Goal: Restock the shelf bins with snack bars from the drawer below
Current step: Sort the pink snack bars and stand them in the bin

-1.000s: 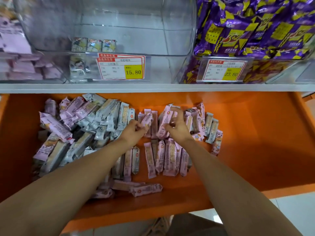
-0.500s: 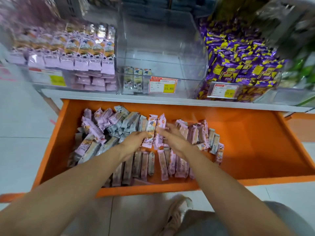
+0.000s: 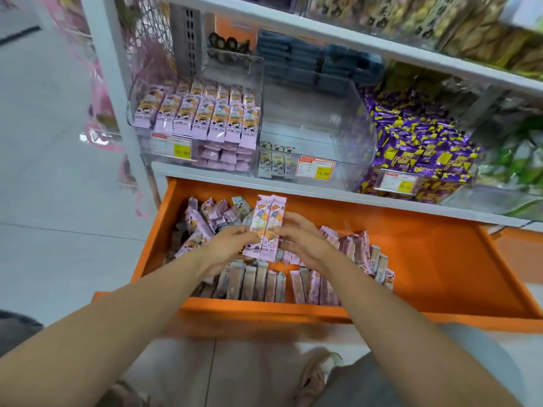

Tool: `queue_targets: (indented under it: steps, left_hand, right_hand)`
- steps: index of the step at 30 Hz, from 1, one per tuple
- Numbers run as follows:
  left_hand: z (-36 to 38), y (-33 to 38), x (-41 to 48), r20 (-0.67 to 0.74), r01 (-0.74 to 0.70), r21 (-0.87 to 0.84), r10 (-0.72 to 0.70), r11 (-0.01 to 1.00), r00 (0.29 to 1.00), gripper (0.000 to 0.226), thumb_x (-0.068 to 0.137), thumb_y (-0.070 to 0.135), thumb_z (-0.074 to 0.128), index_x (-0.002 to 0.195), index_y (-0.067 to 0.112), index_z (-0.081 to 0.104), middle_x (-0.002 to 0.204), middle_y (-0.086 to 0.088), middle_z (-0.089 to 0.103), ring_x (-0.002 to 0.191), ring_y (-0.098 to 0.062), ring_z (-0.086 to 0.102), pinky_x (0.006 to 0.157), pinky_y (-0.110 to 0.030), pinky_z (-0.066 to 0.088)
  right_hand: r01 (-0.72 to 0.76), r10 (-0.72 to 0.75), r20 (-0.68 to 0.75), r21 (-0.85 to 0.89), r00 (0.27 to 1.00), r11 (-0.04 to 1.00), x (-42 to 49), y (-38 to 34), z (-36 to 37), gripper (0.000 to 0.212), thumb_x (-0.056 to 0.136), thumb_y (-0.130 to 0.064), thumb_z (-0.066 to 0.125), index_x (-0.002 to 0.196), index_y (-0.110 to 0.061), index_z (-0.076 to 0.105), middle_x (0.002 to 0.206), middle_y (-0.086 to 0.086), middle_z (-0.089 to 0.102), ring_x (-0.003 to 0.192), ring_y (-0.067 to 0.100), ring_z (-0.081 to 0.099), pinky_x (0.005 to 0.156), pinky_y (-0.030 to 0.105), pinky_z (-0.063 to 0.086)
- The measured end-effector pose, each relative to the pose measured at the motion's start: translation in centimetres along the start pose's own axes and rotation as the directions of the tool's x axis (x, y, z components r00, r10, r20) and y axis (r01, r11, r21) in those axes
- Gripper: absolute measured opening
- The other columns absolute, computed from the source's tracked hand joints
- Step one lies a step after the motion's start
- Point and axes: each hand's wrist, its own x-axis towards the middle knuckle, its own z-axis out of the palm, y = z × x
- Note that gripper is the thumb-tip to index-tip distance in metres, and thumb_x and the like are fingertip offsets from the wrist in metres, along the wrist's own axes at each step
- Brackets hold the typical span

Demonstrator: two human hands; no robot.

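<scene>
I see both hands at frame centre, raised above the open orange drawer (image 3: 435, 259). Left hand (image 3: 227, 248) and right hand (image 3: 305, 245) pinch two pink snack bars (image 3: 266, 227) between them, bars upright, side by side and touching, printed faces toward the camera. Left fingers (image 3: 245, 233) curl onto the left edge of the pair, right fingers (image 3: 289, 223) wrap the right edge; both grips closed on the wrappers, thumbs mostly hidden behind the packs.

Below the hands the drawer holds loose snack bars: a jumbled heap (image 3: 205, 221) at the drawer's left-back, a tidier row (image 3: 264, 282) lying along the front edge, more standing on edge at centre-right (image 3: 364, 254). Right half of the drawer is bare orange floor.

Above the drawer, white shelf (image 3: 293, 190) carries clear plastic bins. Left bin (image 3: 194, 124) in the upper-left-centre is packed with upright pink bars of the same look, yellow price tag (image 3: 176, 148) on its front. Middle bin (image 3: 317, 136) nearly bare, only a few pale bars (image 3: 274, 161) standing at its front left, price tag (image 3: 316, 168) reading 15.80. Right bin (image 3: 420, 148) full of purple-and-yellow packets, own price tag (image 3: 395, 182).

Next shelf up holds dark blue packs (image 3: 308, 63), blurred. Grey tiled floor (image 3: 53, 201) fills the left of frame, a shoe (image 3: 317, 374) at bottom centre
</scene>
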Motion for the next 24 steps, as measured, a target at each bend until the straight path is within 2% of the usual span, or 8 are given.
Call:
queue_targets:
  steps: [4,8,11,13,17,20,22,24]
  left_hand:
    - [-1.2,-0.1,-1.2,0.009,0.003,-0.101,-0.002,0.995,1.000,0.028,0.093,0.012,0.063,0.118,-0.003,0.060,0.115,-0.007,0.068,0.112,-0.019,0.061,0.098,-0.040,0.049]
    - [-2.1,0.5,-2.6,0.023,-0.008,-0.034,0.009,0.999,1.000,0.032,0.087,0.012,0.071,0.118,0.007,0.063,0.108,-0.002,0.073,0.098,-0.012,0.067,0.072,-0.025,0.051]
    - [-3.2,0.9,-3.3,0.033,-0.010,0.010,0.010,1.000,0.999,0.050,0.077,0.020,0.080,0.122,0.009,0.062,0.113,-0.003,0.072,0.108,-0.019,0.064,0.082,-0.032,0.053]
    - [-3.8,1.1,-3.9,0.038,-0.012,0.033,0.011,0.999,0.999,0.067,0.065,0.029,0.086,0.123,0.007,0.060,0.116,-0.005,0.070,0.112,-0.023,0.063,0.090,-0.036,0.054]
    - [-4.7,1.7,-5.4,-0.003,-0.047,0.057,0.048,0.997,0.999,0.042,0.079,0.018,0.080,0.112,0.008,0.058,0.113,0.000,0.062,0.110,-0.021,0.057,0.074,-0.024,0.057]
    - [-6.1,2.3,-6.1,-0.022,-0.101,0.110,0.104,0.989,0.994,0.053,0.075,0.027,0.083,0.118,0.005,0.059,0.119,-0.005,0.061,0.108,-0.020,0.060,0.078,-0.028,0.057]
    - [-7.1,2.8,-6.5,-0.055,-0.137,0.090,0.142,0.987,0.988,0.031,0.077,0.024,0.081,0.096,0.012,0.061,0.102,0.003,0.057,0.093,-0.011,0.062,0.070,-0.027,0.059]
    - [-8.0,3.5,-7.0,-0.069,-0.179,0.085,0.185,0.980,0.980,0.028,0.079,0.022,0.080,0.078,0.013,0.053,0.085,0.003,0.053,0.078,-0.008,0.063,0.067,-0.029,0.059]
  right_hand:
    - [0.045,-0.044,0.026,-0.015,0.999,0.999,-0.7,-0.5,1.0,0.048,0.086,0.002,0.067,0.131,-0.004,0.050,0.118,0.017,0.064,0.100,0.024,0.067,0.091,0.036,0.055]
    - [0.034,-0.033,0.070,-0.019,0.997,0.999,-1.3,-1.3,1.9,0.051,0.086,0.000,0.068,0.132,-0.002,0.046,0.119,0.017,0.062,0.100,0.022,0.068,0.088,0.034,0.056]
    - [0.017,-0.017,0.119,-0.005,0.993,1.000,-1.7,-2.5,2.6,0.030,0.093,-0.012,0.062,0.118,0.000,0.050,0.114,0.014,0.066,0.095,0.019,0.069,0.079,0.030,0.058]
    - [0.040,-0.038,0.092,-0.026,0.995,0.999,-1.6,-3.2,3.2,0.032,0.094,-0.020,0.062,0.119,-0.003,0.051,0.115,0.014,0.067,0.095,0.019,0.069,0.078,0.030,0.059]
    - [0.108,-0.099,0.075,-0.118,0.992,0.987,-1.1,-4.5,5.1,0.041,0.089,-0.023,0.071,0.125,-0.011,0.056,0.116,0.009,0.070,0.106,0.025,0.068,0.090,0.043,0.056]
    - [0.117,-0.105,0.104,-0.119,0.989,0.986,-0.9,-5.7,6.6,0.033,0.089,-0.017,0.070,0.120,-0.010,0.061,0.113,0.009,0.072,0.102,0.025,0.069,0.087,0.041,0.057]
    - [0.117,-0.104,0.112,-0.119,0.988,0.986,-0.6,-6.6,7.8,0.033,0.088,-0.016,0.070,0.118,-0.007,0.061,0.112,0.013,0.072,0.103,0.028,0.068,0.091,0.046,0.055]
    - [0.131,-0.114,0.127,-0.135,0.985,0.982,-0.2,-7.5,9.0,0.040,0.086,-0.019,0.073,0.121,-0.007,0.060,0.111,0.012,0.072,0.105,0.030,0.068,0.096,0.053,0.051]
